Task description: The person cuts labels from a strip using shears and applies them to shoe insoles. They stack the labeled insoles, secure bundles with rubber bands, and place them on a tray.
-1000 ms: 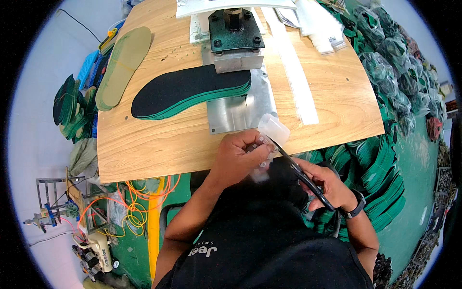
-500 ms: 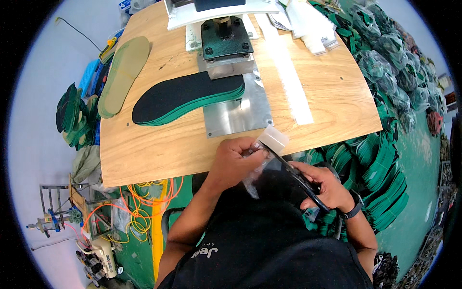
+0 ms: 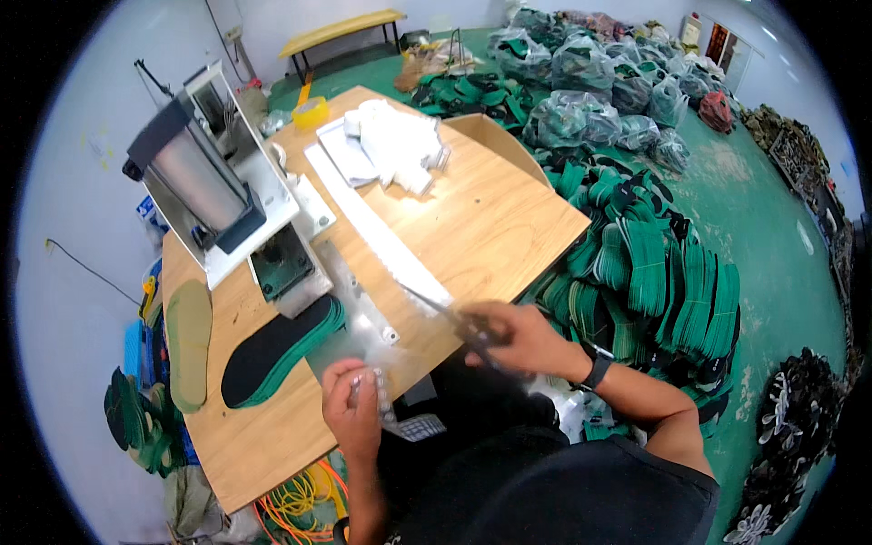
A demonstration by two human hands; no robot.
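My left hand (image 3: 352,407) is closed near the table's front edge, fingers pinching a strip of clear plastic film (image 3: 418,427) with small printed marks. Part of the film hangs below the edge, and a hazy translucent piece shows above the fingers. In my right hand (image 3: 522,341) is a pair of scissors (image 3: 434,307), blurred by motion, its blades pointing left over the table and apart from the film. Left of the hands, a stack of black-topped green insoles (image 3: 277,354) lies partly under the press head (image 3: 292,268).
A beige insole (image 3: 189,345) lies at the wooden table's (image 3: 472,227) left side. The press (image 3: 204,182) stands at the back left, white sheets (image 3: 395,145) at the far side. Bundled green insoles (image 3: 636,282) crowd the floor to the right, below filled plastic bags (image 3: 581,68).
My view has swung toward the right. The scissors, earlier at the film beside my left hand, have moved away to the right with my right hand. My left hand keeps the film.
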